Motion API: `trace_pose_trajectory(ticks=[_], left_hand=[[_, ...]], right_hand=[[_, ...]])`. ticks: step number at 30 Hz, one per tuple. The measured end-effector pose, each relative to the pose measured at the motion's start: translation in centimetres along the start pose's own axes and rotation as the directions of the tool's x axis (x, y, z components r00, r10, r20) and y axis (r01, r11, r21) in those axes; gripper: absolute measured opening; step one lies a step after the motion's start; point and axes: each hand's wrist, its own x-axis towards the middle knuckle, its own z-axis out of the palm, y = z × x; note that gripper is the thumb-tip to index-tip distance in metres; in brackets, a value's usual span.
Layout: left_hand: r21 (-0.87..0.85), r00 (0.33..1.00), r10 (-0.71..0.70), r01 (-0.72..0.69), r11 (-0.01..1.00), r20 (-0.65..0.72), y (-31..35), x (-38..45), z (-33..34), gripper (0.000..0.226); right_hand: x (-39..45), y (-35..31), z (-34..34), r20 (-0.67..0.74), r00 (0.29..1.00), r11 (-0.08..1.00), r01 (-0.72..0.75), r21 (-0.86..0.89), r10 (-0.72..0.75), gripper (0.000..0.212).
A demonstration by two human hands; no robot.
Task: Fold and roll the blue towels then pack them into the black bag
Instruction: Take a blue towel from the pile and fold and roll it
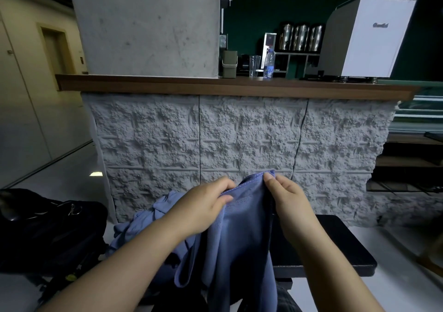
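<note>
Two hands are pinching one blue towel [239,235] at its top hem: left hand [203,203], right hand [287,201]. It is hanging lengthwise toward six o'clock; black bag [48,227] sitting at nine o'clock.

Dark worktop [335,247], low and flat, right corner rounded. On its left part a heap of crumpled blue towels [153,218]. Beside it, left, a black bag [55,230] (whether it sits on the floor or on a seat cannot be told). Pale glossy floor [72,175] around.
</note>
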Motion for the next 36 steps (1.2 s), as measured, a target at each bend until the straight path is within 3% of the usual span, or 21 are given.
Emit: trace_pose_trajectory(ticks=[4,8,11,16,19,24,30,32,36], left_hand=[[0.154,0.991,-0.076,0.058,0.986,0.113,-2.6,-0.6,0.3,0.010],[0.184,0.983,-0.154,0.134,0.974,0.098,-4.6,-0.9,-1.2,0.011],[0.246,0.977,-0.197,0.171,0.954,0.085,-5.6,-1.4,-2.4,0.003],[0.409,0.973,-0.209,0.153,0.900,0.098,-7.0,-2.4,-4.2,0.013],[0.564,0.985,-0.165,0.106,0.819,0.054,-7.0,-2.4,-5.5,0.019],[0.499,0.990,-0.043,0.105,0.860,-0.134,-6.6,-2.0,-6.8,0.012],[0.481,0.908,-0.110,0.313,0.819,-0.404,-5.8,-1.3,-6.3,0.015],[0.470,0.901,-0.117,0.324,0.821,-0.418,-5.9,-1.1,-6.0,0.008],[0.454,0.892,-0.143,0.350,0.819,-0.430,-6.1,-1.2,-5.5,0.022]], right_hand=[[1.4,0.0,-1.5,-0.188,0.982,1.000,0.010,-0.030,-0.015,0.033],[3.0,0.0,-3.8,-0.327,0.945,0.999,-0.009,-0.048,-0.007,0.031],[4.0,0.4,-5.6,-0.363,0.932,0.999,-0.012,-0.033,-0.001,0.031],[4.4,0.2,-7.2,-0.367,0.929,0.984,-0.016,-0.176,-0.050,0.034],[4.2,-0.1,-7.8,-0.357,0.929,0.957,-0.009,-0.289,-0.099,0.035],[3.7,0.4,-8.7,-0.357,0.913,0.844,-0.028,-0.536,-0.196,0.036],[3.2,-0.3,-8.0,-0.324,0.908,0.816,0.035,-0.577,-0.268,0.036],[3.1,-0.5,-7.7,-0.315,0.906,0.818,0.056,-0.572,-0.283,0.036],[3.1,-0.2,-7.4,-0.319,0.899,0.829,0.080,-0.553,-0.300,0.034]])
